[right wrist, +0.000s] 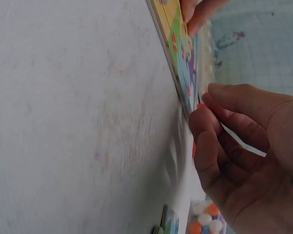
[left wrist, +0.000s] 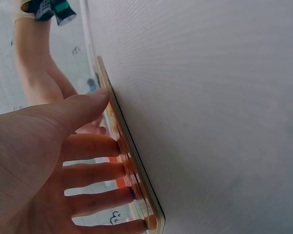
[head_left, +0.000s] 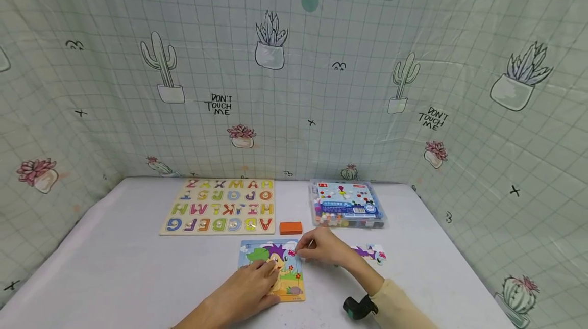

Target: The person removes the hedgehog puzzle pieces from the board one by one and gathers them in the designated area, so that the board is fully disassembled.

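Near the far edge of the desk (head_left: 115,257), left of its middle, a wooden alphabet puzzle board (head_left: 217,206) is seen lying flat, its rows filled with coloured letters. Closer to the near edge, the left grip (head_left: 245,288) is laid over the hedgehog jigsaw puzzle (head_left: 289,265); its fingers are spread rather straight and nothing is clasped by them. This puzzle is placed flat, about midway between the left and right edges of the desk. Just beyond it an orange block (head_left: 291,228) is set. At the puzzle's right side the right grip (head_left: 327,249) is held, with thumb and forefinger brought together near the upper right corner; whether a piece is pinched there cannot be made out. Toward the far right corner of the desk, a clear box of coloured balls (head_left: 347,204) is kept closed. In front of it, nearer to the right edge, loose puzzle pieces (head_left: 376,253) are left lying.

The work is judged to be unfinished: a nearly whole picture is shown on the puzzle, but part of it may be only printed backing, and the loose pieces are yet to be fitted.
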Motion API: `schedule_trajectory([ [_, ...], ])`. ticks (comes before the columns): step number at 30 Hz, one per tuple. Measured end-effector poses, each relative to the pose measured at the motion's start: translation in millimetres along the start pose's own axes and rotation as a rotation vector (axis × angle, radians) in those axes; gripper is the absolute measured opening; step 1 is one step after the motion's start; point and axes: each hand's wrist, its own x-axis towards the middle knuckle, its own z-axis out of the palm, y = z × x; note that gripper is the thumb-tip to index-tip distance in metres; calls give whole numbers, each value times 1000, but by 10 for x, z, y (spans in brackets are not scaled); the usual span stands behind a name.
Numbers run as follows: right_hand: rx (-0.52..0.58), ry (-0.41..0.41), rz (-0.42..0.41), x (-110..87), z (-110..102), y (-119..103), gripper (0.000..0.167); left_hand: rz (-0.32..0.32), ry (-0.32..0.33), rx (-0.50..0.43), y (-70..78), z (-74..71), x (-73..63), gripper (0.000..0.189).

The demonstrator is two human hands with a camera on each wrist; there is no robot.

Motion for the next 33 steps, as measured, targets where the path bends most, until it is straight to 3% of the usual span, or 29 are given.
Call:
schedule_trajectory([
  [13, -59, -6, -27, 111, 208, -208, 7, 25, 29, -12, -11, 23, 29, 53],
  [26, -103, -41, 16, 130, 263, -317, 5, 0, 25, 37, 29, 26, 26, 55],
  [33, -122, -33, 4, 138, 271, -326, 4, 17, 38, 42, 4, 20, 43, 54],
])
